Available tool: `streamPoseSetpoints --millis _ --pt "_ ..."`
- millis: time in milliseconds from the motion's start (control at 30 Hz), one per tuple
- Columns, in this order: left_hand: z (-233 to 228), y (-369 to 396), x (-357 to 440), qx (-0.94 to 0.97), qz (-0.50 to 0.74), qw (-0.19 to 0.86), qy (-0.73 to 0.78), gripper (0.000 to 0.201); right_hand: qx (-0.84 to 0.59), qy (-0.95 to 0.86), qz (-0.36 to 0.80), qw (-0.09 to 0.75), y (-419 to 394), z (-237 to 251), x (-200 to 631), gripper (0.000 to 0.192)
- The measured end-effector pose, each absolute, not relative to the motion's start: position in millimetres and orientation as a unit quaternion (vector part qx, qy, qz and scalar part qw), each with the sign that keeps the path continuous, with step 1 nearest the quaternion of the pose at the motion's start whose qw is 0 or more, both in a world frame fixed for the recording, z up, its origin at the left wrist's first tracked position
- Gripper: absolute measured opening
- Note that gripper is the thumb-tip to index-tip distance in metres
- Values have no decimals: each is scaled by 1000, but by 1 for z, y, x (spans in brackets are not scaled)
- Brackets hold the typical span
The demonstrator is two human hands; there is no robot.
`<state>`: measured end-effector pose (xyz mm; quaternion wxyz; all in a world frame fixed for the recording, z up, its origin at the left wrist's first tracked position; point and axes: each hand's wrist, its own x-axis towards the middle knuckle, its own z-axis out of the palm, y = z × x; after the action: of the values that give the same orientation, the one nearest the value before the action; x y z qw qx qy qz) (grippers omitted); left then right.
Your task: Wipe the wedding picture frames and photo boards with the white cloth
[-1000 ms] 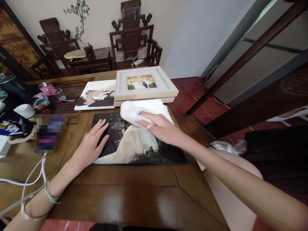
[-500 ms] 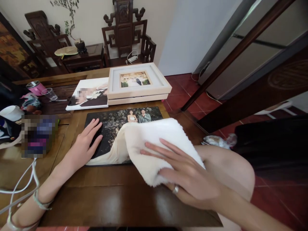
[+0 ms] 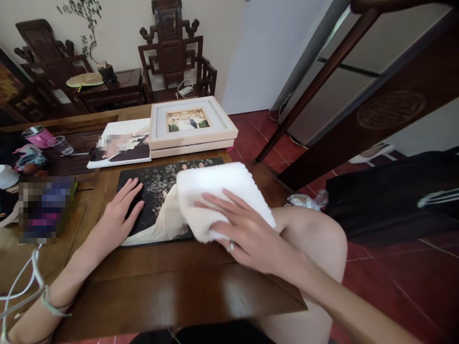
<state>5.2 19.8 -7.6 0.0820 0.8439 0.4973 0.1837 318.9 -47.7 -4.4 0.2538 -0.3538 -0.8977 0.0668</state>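
Observation:
A dark photo panel (image 3: pixel 152 191) lies flat on the wooden table, its print showing a long pale dress trailing over a black background. On its left edge rests my left hand (image 3: pixel 116 215), flat with the fingers stretched out. My right hand (image 3: pixel 253 236) holds a folded, fluffy white cloth (image 3: pixel 218 181) down against the panel's right part, fingers on top and a ring visible. The cloth covers much of that side, including most of the pictured couple.
Behind the panel are a white-edged photo print (image 3: pixel 122 143) and stacked pale wooden picture frames (image 3: pixel 225 131). To the left stand a pink cup (image 3: pixel 39 137), a clear plastic cup (image 3: pixel 61 145) and white cables (image 3: pixel 36 267). A dark wooden post (image 3: pixel 304 91) rises at right.
My right hand and the cloth have moved slightly up the panel, covering more of the pictured couple. My left hand stays on the left edge. The view has turned a little right.

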Motion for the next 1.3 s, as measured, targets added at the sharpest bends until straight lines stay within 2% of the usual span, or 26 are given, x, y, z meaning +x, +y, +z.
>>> streamPoseSetpoints --millis 200,367,533,700,833,933,1300 --pt "-8 20 6 845 182 85 495 53 -302 -915 58 262 -73 -5 324 22" --pt "-8 21 3 847 180 90 492 52 -303 -922 73 228 -22 -3 333 22" --pt "-7 19 3 845 178 88 496 52 -374 -891 85 242 26 -3 333 18" --pt "-7 20 3 845 186 86 493 52 -390 -881 120 241 -21 1 326 22" --pt "-8 21 3 845 179 88 496 53 -348 -899 153 218 -76 5 326 25" --pt "-8 22 3 848 173 89 493 54 -323 -908 167 208 -85 5 331 24" --pt "-5 22 1 849 174 98 490 53 -376 -877 120 275 41 -6 339 14"
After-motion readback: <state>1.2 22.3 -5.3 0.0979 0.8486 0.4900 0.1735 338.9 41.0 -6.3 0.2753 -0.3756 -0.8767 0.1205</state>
